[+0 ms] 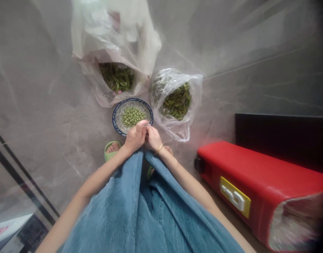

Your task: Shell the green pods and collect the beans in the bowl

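Observation:
My left hand and my right hand meet over the near rim of a plate, fingers pinched together. Whatever is between the fingertips is too small and blurred to make out. Beneath and just beyond them, the blue-rimmed plate holds a heap of shelled green beans. Green bean pods fill a clear plastic bag to the right of the plate. Behind the plate, a larger whitish plastic bag gapes toward me with green pods or husks inside.
Everything stands on a grey marbled floor. A red case-like object with a yellow badge lies at right, beside a black panel. My green slipper is near the plate. A white box sits at lower left.

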Tool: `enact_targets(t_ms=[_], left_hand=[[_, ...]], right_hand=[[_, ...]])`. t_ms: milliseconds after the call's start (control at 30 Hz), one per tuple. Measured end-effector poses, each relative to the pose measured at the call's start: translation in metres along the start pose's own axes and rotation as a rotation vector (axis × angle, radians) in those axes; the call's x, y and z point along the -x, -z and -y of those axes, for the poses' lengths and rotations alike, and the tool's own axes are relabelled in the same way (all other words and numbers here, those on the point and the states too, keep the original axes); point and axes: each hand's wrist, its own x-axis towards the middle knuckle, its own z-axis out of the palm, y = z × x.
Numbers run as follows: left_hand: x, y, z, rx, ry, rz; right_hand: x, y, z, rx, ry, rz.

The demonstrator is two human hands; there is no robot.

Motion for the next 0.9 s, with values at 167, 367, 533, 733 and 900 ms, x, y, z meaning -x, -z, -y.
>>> enact_targets(t_ms=[167,367,533,733,900], left_hand=[[0.003,-0.004,-0.008,-0.024,0.02,-0.109],[-0.002,0.005,-0.019,0.286,0.279,-0.086],[-0.007,0.003,-0.016,0.61,0.529,-0.1],[-0.01,0.001,-0.013,0.694,0.668,-0.098],[-0.012,0.005,-0.013,0.48,0.543,-0.088]], right_hand=[[-0.002,-0.004,-0.003,0.076,0.062,-0.047],[0.002,-0.001,-0.003,0.165,0.242,-0.005],[-0.001,-0.003,-0.006,0.306,0.316,0.001],[-0.003,-0.008,-0.012,0.305,0.252,-0.035],[-0.006,-0.009,-0.011,0.196,0.179,-0.035]])
